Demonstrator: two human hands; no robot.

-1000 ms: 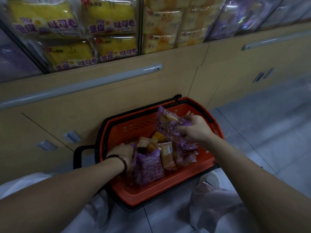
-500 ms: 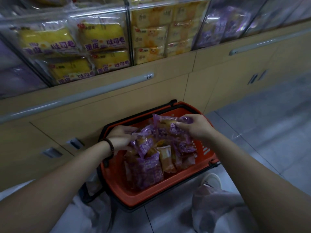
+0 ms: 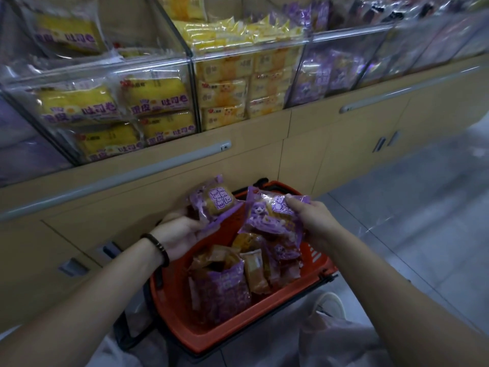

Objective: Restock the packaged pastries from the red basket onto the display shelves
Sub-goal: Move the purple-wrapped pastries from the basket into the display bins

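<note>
The red basket [image 3: 182,321] is moulded plastic with slotted walls and a black rim, and it sits on the grey tiled floor [image 3: 410,221] against a beige cabinet [image 3: 304,160]. In it lies a loose heap of packaged pastries [image 3: 225,290]. They are glossy, crinkled film pouches, some purple with white print and some clear over tan cakes.

The left hand [image 3: 182,234] has a dark beaded bracelet [image 3: 158,246] at the wrist. It is raised over the basket's far left corner with its fingers curled round the lower edge of a single purple packet [image 3: 217,202]. The packet stands up from the hand with a squarish brown pastry showing through the film.

The right hand [image 3: 315,223] is held apart from the left, over the basket's right side. Its thumb lies on top and its fingers underneath, pinching a bunch of purple packets [image 3: 267,218] that fans down and to the left. How many packets are in the bunch cannot be told.

Above the cabinet runs a row of clear acrylic display bins [image 3: 251,50] with slanted fronts. The left bin holds large yellow roll packets [image 3: 156,98], and the middle bin holds small pale-yellow packets [image 3: 225,94] in stacks. The bin to the right holds purple packets [image 3: 322,75] like those in the hands.

A long grey bar handle [image 3: 132,170] crosses the cabinet front. A white shoe [image 3: 332,303] shows beside the basket's near right corner.
</note>
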